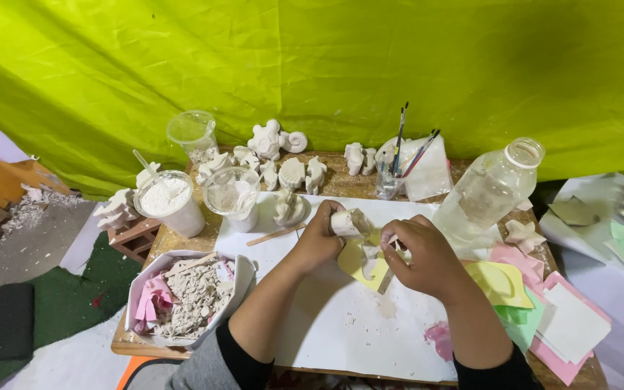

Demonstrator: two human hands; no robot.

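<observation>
No labels, signs or screens showed; the only package was a white bag [154,289] of grey rubble and pink scraps, open at the desk's [341,339] near-left corner.

A bright green cloth [312,65] hangs behind the wooden tabletop [341,184], with grey floor [9,267] and dark green mat [66,296] at left.

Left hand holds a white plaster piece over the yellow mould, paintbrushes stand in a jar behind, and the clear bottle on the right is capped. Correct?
Not quite: the head view shows the clear bottle open, without a cap. The rest holds: left hand grips the plaster piece over the yellow mould, paintbrushes behind.
</observation>
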